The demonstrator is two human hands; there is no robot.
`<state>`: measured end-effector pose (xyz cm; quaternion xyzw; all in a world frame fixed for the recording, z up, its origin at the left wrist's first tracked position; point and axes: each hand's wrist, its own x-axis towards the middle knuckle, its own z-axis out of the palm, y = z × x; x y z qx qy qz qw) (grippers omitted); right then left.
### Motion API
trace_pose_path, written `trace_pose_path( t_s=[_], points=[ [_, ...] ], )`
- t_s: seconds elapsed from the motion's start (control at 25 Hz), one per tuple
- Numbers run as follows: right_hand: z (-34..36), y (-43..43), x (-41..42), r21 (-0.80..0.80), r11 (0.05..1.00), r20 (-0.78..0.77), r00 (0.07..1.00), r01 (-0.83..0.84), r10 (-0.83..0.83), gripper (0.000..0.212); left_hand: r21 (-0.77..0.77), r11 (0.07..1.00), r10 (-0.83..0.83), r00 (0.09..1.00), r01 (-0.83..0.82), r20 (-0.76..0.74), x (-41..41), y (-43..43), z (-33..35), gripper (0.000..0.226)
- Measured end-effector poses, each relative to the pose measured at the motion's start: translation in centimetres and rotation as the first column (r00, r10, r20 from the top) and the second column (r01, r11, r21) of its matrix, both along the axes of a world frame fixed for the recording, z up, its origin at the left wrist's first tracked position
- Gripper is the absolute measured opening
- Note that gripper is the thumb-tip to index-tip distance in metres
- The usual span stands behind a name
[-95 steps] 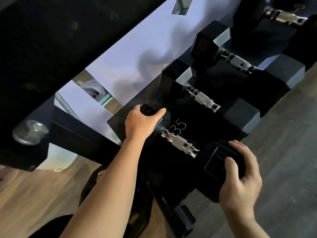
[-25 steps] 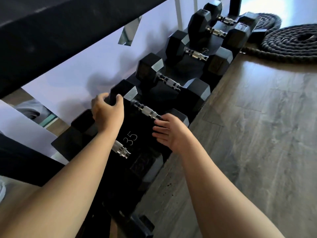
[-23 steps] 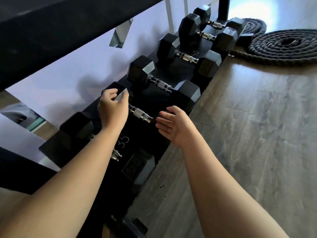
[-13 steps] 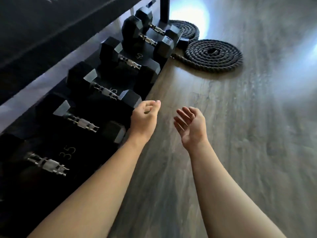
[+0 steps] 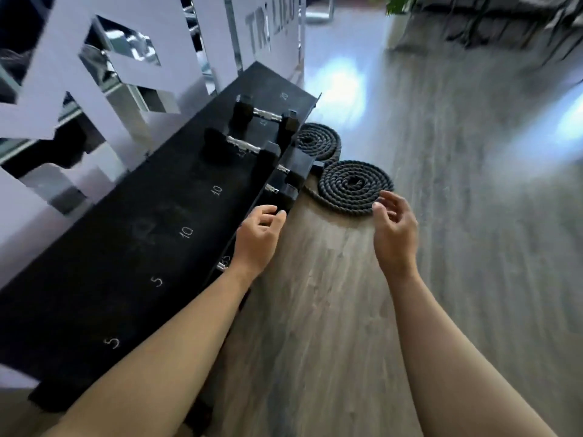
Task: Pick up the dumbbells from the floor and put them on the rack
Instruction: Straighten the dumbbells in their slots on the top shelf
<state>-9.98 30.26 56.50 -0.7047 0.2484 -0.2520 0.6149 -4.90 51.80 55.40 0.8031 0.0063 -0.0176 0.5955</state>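
The black rack [image 5: 132,247] runs along the left, its top shelf marked with white numbers 5 and 10. Two black hex dumbbells lie on that shelf at the far end: one [image 5: 243,148] nearer, one [image 5: 266,116] behind it. Ends of lower-shelf dumbbells [image 5: 288,193] stick out under the shelf edge. My left hand [image 5: 257,238] hovers at the rack's front edge, fingers loosely curled, holding nothing. My right hand [image 5: 396,230] is out over the wooden floor, fingers apart and empty.
Two coils of thick black rope [image 5: 355,186] lie on the wooden floor [image 5: 441,247] just past the rack's far end. A white wall panel with mirror cut-outs [image 5: 94,74] stands behind the rack. Dark furniture and a plant sit at the far right.
Both hands have let go of the lower-shelf dumbbells and drawn back. My view has risen from the lower shelf to above the top shelf, and both hands now hang empty.
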Motion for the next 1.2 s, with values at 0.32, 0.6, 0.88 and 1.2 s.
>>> trace_pose_path(
  t_s=[0.32, 0.6, 0.88, 1.2],
  points=[
    [10.4, 2.6, 13.8, -0.373, 0.883, 0.019, 0.95, -0.283, 0.313, 0.033, 0.165, 0.949, 0.207, 0.924, -0.269, 0.32, 10.4, 7.6, 10.2, 0.044],
    [7.8, 7.4, 31.1, -0.226, 0.894, 0.001, 0.918, -0.387, 0.398, 0.022, 0.053, 0.903, 0.408, 0.89, -0.426, 0.206, 25.2, 13.7, 6.9, 0.046],
    [2.7, 7.4, 46.2, 0.089, 0.933, -0.133, 0.924, -0.35, 0.359, 0.033, 0.041, 0.837, 0.545, 0.838, -0.545, 0.002, 37.4, 14.2, 2.3, 0.048],
    [-7.3, 4.5, 63.4, 0.367, 0.831, -0.313, 0.786, -0.417, 0.533, 0.022, 0.143, 0.714, 0.699, 0.691, -0.685, -0.183, 50.1, 8.9, -5.2, 0.055]
  ],
)
